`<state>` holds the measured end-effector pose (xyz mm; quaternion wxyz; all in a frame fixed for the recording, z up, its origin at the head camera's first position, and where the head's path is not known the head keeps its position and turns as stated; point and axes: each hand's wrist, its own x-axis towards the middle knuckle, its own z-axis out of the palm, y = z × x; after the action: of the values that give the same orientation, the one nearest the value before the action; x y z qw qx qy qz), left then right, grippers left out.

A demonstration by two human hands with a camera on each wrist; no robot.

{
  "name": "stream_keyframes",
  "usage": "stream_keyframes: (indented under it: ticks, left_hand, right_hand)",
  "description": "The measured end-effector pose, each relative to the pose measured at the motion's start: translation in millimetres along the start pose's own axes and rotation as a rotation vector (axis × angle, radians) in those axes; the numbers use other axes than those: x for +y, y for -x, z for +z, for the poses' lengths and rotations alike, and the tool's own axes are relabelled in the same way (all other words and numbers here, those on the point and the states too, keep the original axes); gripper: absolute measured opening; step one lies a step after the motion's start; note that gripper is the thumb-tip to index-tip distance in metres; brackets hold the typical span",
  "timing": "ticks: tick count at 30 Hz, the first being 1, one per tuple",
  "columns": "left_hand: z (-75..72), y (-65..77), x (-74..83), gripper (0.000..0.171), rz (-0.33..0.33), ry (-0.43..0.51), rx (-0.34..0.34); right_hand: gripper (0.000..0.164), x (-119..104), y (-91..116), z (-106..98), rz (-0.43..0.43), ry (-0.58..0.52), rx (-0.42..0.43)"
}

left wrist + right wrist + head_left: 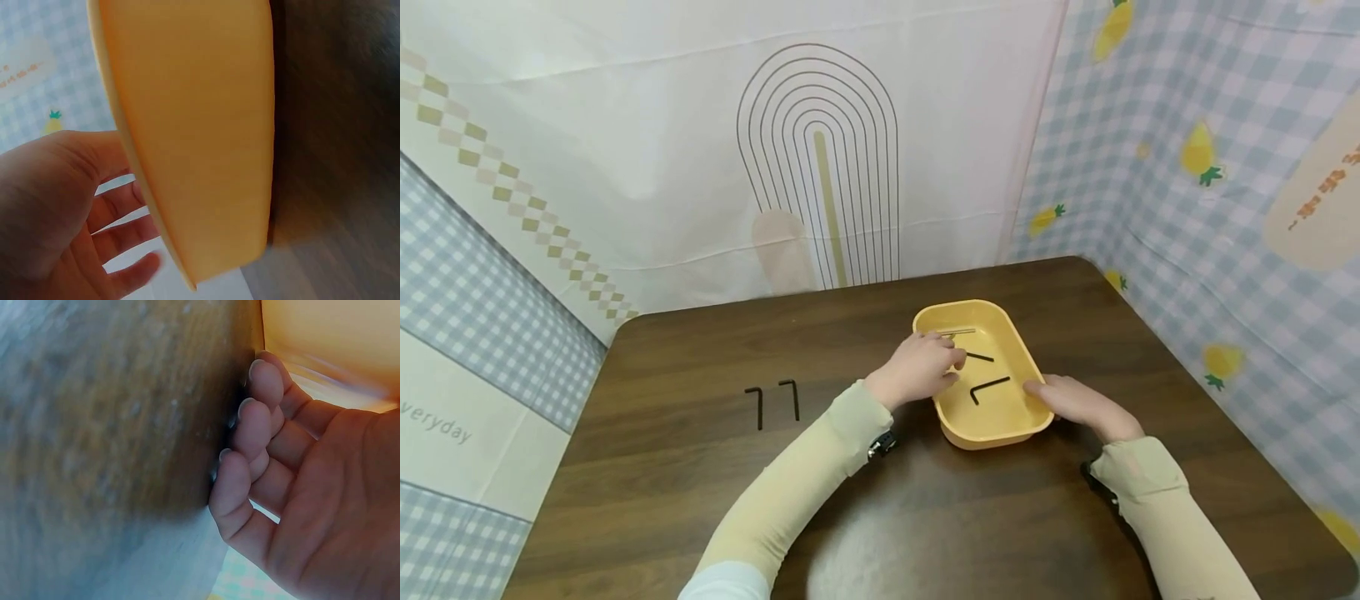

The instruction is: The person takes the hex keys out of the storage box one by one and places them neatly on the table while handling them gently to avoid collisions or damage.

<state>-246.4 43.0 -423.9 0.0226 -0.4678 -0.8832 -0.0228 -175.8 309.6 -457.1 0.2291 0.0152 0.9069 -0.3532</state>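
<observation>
A yellow plastic tray (958, 432) stands on the table, with a few hex keys inside. One black hex key (990, 386) lies near its middle and another black one (980, 357) beside the left fingertips. A silver hex key (958, 332) lies toward the far end. My left hand (922, 364) reaches over the left rim, fingers loosely bent inside the tray; in the left wrist view the tray's side wall (194, 137) hides some fingertips. My right hand (1078, 402) holds the right side, thumb over the rim. In the right wrist view its bent fingers (253, 428) rest low at the tabletop.
Two black hex keys, a left one (759, 408) and a right one (794, 400), lie side by side on the dark wooden table (685, 483), left of the tray. A patterned cloth (662, 150) hangs behind the table, and checked cloth (1187, 275) runs along the right.
</observation>
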Motion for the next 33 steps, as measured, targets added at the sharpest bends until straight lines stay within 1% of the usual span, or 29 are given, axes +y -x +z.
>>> stream_keyframes:
  ticks: [4, 7, 11, 16, 22, 25, 28, 33]
  left_hand:
    - [3.2, -8.1, 10.3, 0.014, 0.065, -0.025, -0.08]
    - [7.3, -13.1, 17.0, 0.015, 0.1, -0.028, -0.142]
    - [12.3, -19.0, 23.9, 0.015, 0.126, -0.017, -0.184]
    - [16.5, -24.1, 28.1, 0.013, 0.122, -0.046, -0.195]
    - [17.3, -25.7, 32.4, 0.009, 0.128, -0.08, -0.203]
    - [17.1, -26.1, 34.6, 0.009, 0.115, -0.078, -0.209]
    - [17.0, -26.7, 36.4, 0.011, 0.11, -0.083, -0.214]
    - [17.5, -27.7, 38.4, 0.012, 0.126, -0.118, -0.224]
  right_hand:
    - [0.05, 0, 1, 1, 0.007, -0.001, 0.002]
    - [0.049, 0, 1, 2, 0.023, -0.009, -0.002]
    - [0.046, 2, 1, 3, 0.037, -0.019, 0.0]
    - [0.047, 3, 0, 2, 0.028, -0.023, 0.004]
    - [0.047, 1, 0, 1, 0.049, -0.033, 0.0]
    - [0.047, 1, 0, 0, 0.033, -0.027, -0.002]
    - [0.046, 0, 0, -1, 0.039, -0.029, 0.003]
    - [0.045, -1, 0, -1, 0.041, -0.023, -0.003]
